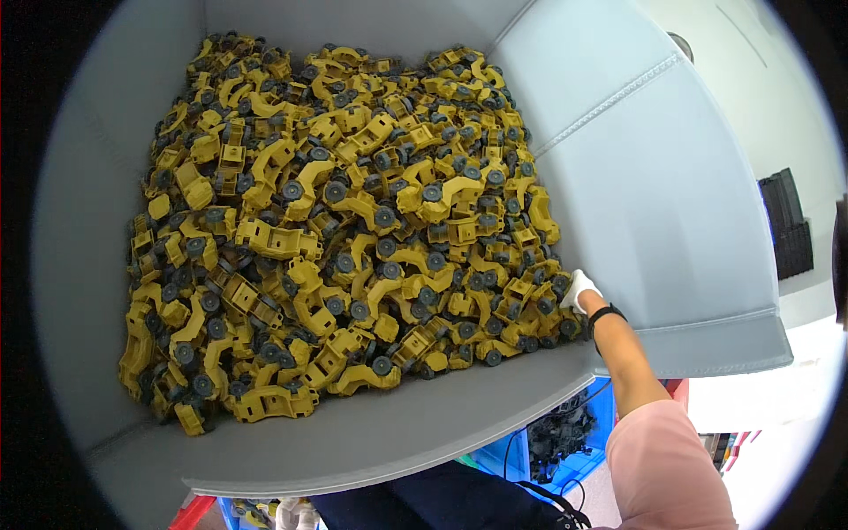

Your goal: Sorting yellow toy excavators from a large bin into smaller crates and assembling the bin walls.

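A heap of yellow toy vehicle bodies with dark grey wheels (353,203) fills the floor of a deep grey padded bin (336,442). My right hand (580,290), in a white glove, reaches in over the near right part of the bin. It is at the heap's right edge, against a wheeled toy body (562,284). Its fingers look curled together, and what they hold is hidden. Low at the lower edge, my left hand (296,514), also white-gloved, shows only in part outside the bin, beside some yellow pieces (254,512). Its fingers cannot be made out.
The bin's near rim (389,477) stands between my body and the heap. Below it to the right, a blue crate (603,415) holds black parts (561,439). A thin black cable (507,450) hangs near the crate. Dark objects (784,225) lie beyond the right wall.
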`<state>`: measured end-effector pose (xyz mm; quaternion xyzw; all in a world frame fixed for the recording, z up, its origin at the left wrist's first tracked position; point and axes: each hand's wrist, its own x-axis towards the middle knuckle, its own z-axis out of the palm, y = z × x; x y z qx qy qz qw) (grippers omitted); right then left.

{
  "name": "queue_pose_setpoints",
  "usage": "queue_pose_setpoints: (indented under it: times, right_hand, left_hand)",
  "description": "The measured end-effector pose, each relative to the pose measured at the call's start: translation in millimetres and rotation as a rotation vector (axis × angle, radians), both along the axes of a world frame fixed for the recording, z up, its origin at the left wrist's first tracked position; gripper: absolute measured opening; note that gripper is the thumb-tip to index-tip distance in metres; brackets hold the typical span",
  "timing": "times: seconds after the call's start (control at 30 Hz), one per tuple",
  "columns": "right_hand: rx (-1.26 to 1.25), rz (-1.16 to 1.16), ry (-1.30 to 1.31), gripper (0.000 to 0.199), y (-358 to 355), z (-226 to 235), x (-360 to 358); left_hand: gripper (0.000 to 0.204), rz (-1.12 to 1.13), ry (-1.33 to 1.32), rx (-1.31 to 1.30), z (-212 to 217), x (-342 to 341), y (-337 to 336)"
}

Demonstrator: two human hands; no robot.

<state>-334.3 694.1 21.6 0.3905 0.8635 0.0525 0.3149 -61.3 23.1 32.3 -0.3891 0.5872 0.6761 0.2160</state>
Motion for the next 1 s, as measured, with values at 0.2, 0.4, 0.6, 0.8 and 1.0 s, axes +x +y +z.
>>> queue_pose_setpoints:
  times: [0.2, 0.4, 0.6, 0.8, 1.0]
  right_hand:
    - [-0.002, 0.245, 0.078, 0.027, -30, 0, -18]
    - [-0.174, 0.248, -0.019, 0.049, -32, -3, -24]
    - [-0.183, 0.686, -0.373, 0.057, -74, -29, -8]
    - [-0.538, 0.846, -0.332, 0.057, -119, 1, -50]
    - [-0.901, 1.088, 0.287, 0.044, -248, 131, -53]
  left_hand:
    - [0.037, 0.006, -0.059, -0.035, 1, 1, 0]
    - [0.038, -0.002, -0.045, -0.017, -3, 4, 0]
    - [0.038, -0.12, -0.019, -0.123, -6, 6, 10]
    - [0.035, -0.068, 0.045, -0.08, 14, 8, 5]
    - [0.036, -0.183, 0.327, 0.111, 94, -18, 38]
